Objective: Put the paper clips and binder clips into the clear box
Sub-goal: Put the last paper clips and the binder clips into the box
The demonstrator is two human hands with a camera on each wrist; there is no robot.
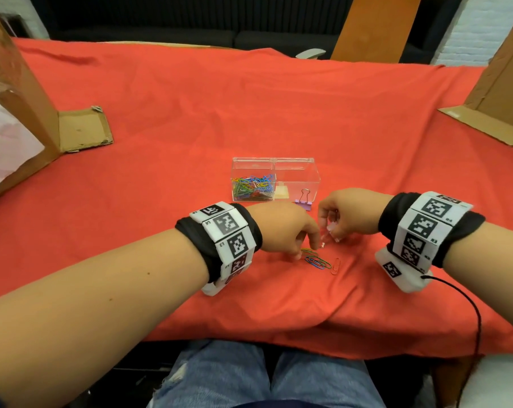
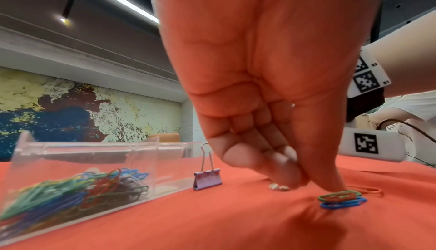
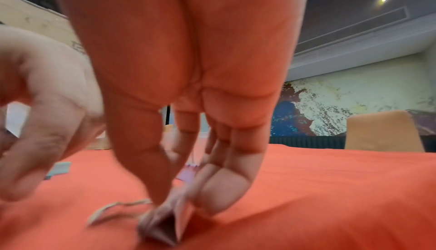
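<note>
The clear box (image 1: 296, 184) (image 2: 144, 153) stands mid-table; its left half holds several coloured paper clips (image 1: 252, 188) (image 2: 78, 188). A purple binder clip (image 1: 304, 202) (image 2: 207, 178) stands upright just in front of the box. A few loose paper clips (image 1: 318, 261) (image 2: 340, 198) lie on the red cloth, an orange one (image 1: 335, 265) beside them. My left hand (image 1: 303, 251) (image 2: 313, 183) reaches down with curled fingers, its thumb tip on the loose clips. My right hand (image 1: 331, 232) (image 3: 174, 203) pinches a small pale binder clip (image 3: 165, 224) low at the cloth.
The red cloth (image 1: 190, 128) covers the table. Cardboard pieces lie at the far left (image 1: 84, 131) and far right (image 1: 485, 125). A small pale block (image 1: 282, 192) sits in the box's right half. A black cable (image 1: 470, 304) trails from my right wristband.
</note>
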